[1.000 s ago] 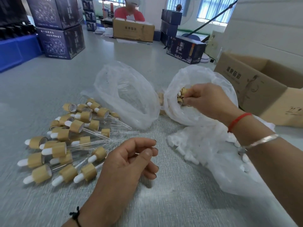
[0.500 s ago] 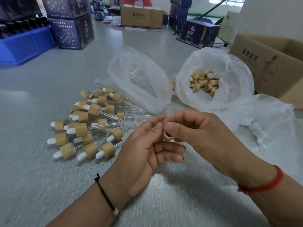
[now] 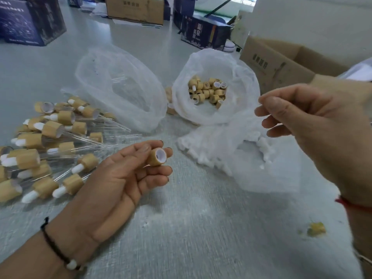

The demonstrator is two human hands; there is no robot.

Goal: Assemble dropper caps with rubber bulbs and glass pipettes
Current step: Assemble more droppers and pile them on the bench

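My left hand (image 3: 122,176) holds a bamboo-coloured dropper cap (image 3: 157,157) between thumb and fingers, its white-lined opening facing up and right. My right hand (image 3: 314,125) hovers over the plastic bag of white rubber bulbs (image 3: 221,156), fingers loosely curled, with nothing visible in them. A second bag (image 3: 241,93) behind holds several loose caps (image 3: 208,91). A third clear bag (image 3: 120,91) at centre left holds glass pipettes. A pile of assembled droppers (image 3: 52,146) with white bulbs and glass tubes lies on the table at the left.
An open cardboard box (image 3: 281,61) stands at the right rear. Dark blue cartons (image 3: 30,21) and more boxes (image 3: 134,9) line the far side of the grey table. A small yellow scrap (image 3: 316,229) lies at the lower right.
The hands have separated: the cap passed into my left hand, and my right hand moved up and right over the bulb bag. One second ago my right hand was in the cap bag.
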